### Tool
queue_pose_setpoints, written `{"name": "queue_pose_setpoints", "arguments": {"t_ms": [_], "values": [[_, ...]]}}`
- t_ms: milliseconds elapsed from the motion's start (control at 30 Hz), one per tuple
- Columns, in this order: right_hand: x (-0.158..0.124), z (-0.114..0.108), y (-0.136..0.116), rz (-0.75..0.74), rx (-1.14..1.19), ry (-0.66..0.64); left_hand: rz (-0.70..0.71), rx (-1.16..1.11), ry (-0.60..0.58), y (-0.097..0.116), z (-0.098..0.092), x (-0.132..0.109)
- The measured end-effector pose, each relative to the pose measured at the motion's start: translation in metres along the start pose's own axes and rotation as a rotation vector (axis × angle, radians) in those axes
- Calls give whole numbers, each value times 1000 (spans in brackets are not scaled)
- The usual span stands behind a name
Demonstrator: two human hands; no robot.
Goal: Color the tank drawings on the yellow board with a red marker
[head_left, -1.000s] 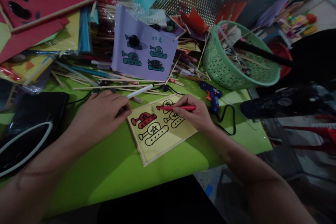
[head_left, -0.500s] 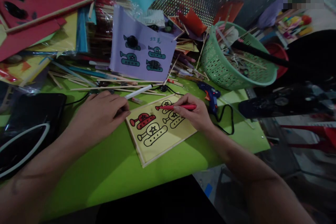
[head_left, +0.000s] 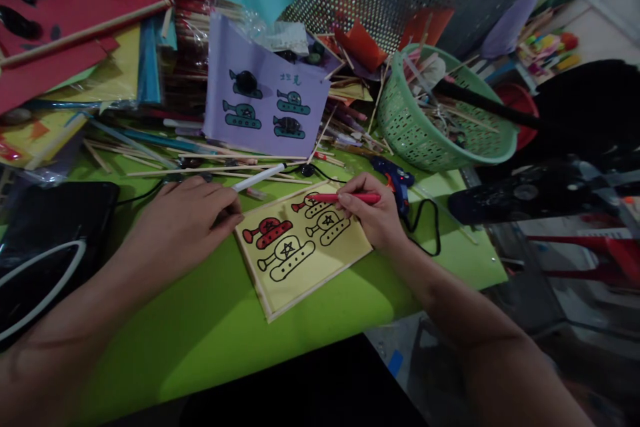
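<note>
The two hands are apart. The right hand (head_left: 367,207) pinches a slim, smooth red pen (head_left: 365,198), tip at the far tank outline on the yellow card (head_left: 295,287), which lies flat, edged with thin wooden strips (head_left: 254,287), on the glossy green tabletop (head_left: 210,347). The left hand (head_left: 193,217) curls loosely at the card's left corner; whether it grips the white marker (head_left: 260,177) I cannot tell. Far right sits a round, perforated plastic basket (head_left: 407,117).
</note>
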State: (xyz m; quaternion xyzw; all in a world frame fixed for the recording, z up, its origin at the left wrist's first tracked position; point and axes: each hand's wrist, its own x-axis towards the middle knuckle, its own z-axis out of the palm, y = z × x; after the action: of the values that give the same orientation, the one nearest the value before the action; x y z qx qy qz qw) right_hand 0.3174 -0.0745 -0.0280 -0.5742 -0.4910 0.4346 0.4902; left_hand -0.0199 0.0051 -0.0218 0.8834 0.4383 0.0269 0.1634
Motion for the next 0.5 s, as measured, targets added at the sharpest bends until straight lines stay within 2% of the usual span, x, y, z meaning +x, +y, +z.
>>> {"name": "queue_pose_setpoints", "arguments": {"t_ms": [233,500], "values": [[2,-2,-1,-15,-43,63,17,-7,58,1,4,-3],[-1,-4,-4,-74,-156,29,18,-15,59,1,4,-3]]}}
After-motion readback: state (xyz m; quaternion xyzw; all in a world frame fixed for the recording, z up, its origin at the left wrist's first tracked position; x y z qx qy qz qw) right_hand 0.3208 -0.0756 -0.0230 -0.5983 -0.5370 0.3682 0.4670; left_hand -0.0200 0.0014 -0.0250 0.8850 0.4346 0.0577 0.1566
